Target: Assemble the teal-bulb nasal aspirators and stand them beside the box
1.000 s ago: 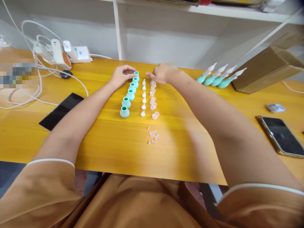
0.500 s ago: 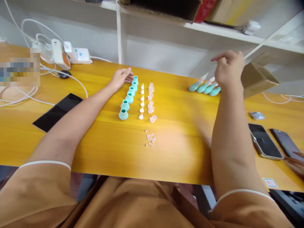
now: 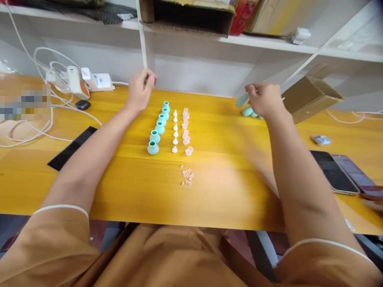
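Note:
My left hand [image 3: 140, 91] is raised beyond the far end of a row of teal bulbs [image 3: 159, 128], fingers curled in, with nothing showing in them. The bulbs have open necks. Next to them runs a row of small white pointed nozzles [image 3: 175, 134], then a row of clear pink cup-shaped parts [image 3: 186, 140]. Small pink rings [image 3: 187, 175] lie scattered nearer me. My right hand [image 3: 265, 99] pinches a blurred teal squeeze bulb [image 3: 241, 100] at the far right, lifted over several similar teal bulbs [image 3: 247, 111]. Their nozzle ends are hidden behind the hand.
An open cardboard box [image 3: 314, 97] stands right of my right hand. Phones [image 3: 335, 171] lie at the right edge, with part of another person's hand [image 3: 374, 204]. A dark tablet [image 3: 72, 149], cables and chargers [image 3: 103, 81] are at left. A shelf [image 3: 191, 30] overhangs the back.
My left hand has risen from beside the far bulb and curled its fingers. My right hand has come down to the teal squeeze bulbs and lifted the leftmost one. The view has tilted slightly.

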`<state>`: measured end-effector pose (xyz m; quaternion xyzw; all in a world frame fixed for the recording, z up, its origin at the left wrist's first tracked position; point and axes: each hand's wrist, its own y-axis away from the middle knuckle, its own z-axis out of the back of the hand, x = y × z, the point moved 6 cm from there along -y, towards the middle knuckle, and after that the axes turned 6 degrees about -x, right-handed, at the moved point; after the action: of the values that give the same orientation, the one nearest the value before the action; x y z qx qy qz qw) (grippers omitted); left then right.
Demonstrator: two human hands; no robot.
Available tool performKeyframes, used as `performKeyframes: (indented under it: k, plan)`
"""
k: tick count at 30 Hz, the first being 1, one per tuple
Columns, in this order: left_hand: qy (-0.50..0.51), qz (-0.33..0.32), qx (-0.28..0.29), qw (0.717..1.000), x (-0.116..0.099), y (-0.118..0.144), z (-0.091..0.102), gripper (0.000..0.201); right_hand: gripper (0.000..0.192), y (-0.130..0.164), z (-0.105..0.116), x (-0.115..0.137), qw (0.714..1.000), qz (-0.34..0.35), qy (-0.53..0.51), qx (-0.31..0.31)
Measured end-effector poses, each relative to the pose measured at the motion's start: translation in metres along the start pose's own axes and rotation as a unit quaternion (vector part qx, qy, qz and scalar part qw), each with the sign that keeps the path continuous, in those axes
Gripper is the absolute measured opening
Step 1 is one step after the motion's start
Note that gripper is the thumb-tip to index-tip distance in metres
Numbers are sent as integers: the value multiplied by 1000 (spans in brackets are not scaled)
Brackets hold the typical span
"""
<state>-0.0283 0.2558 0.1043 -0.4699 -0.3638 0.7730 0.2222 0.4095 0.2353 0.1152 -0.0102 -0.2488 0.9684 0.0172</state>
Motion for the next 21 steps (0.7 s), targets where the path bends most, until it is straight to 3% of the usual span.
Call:
performKeyframes:
  k: [2, 4, 6, 7, 9, 10, 12, 15, 17, 19, 21]
  plan:
    - [2, -78, -51, 996, -57, -17, 28, 57, 40, 10, 21, 11, 986, -32, -160, -38]
    - [-7, -128, -51, 991, -118, -21, 44, 48, 34, 29, 42, 28, 941, -63, -323, -81]
    - [-75, -132, 27, 988, -171, -6, 42, 33, 30, 57, 63, 53, 873, -44, -470, -121]
    - [-125, -145, 93, 977, -193, 10, 34, 30, 26, 74, 71, 68, 837, -28, -531, -128]
    - [-200, -166, 194, 946, -221, 53, 18, 44, 21, 111, 78, 96, 787, -5, -610, -95]
    - [-194, -161, 227, 941, -227, 75, 12, 54, 22, 130, 77, 108, 771, -12, -633, -66]
    - [-138, -131, 276, 942, -224, 115, 2, 53, 26, 166, 68, 129, 734, -36, -678, 2]
    - [-92, -101, 286, 948, -199, 154, -1, 36, 29, 206, 47, 149, 678, -66, -723, 115]
    - [-82, -92, 303, 945, -182, 169, -1, 31, 28, 222, 35, 156, 659, -51, -730, 171]
    - [-76, -84, 316, 942, -171, 179, 0, 30, 24, 228, 30, 155, 682, -4, -710, 174]
    - [-69, -79, 313, 944, -166, 184, 1, 31, 19, 229, 32, 149, 742, 68, -658, 112]
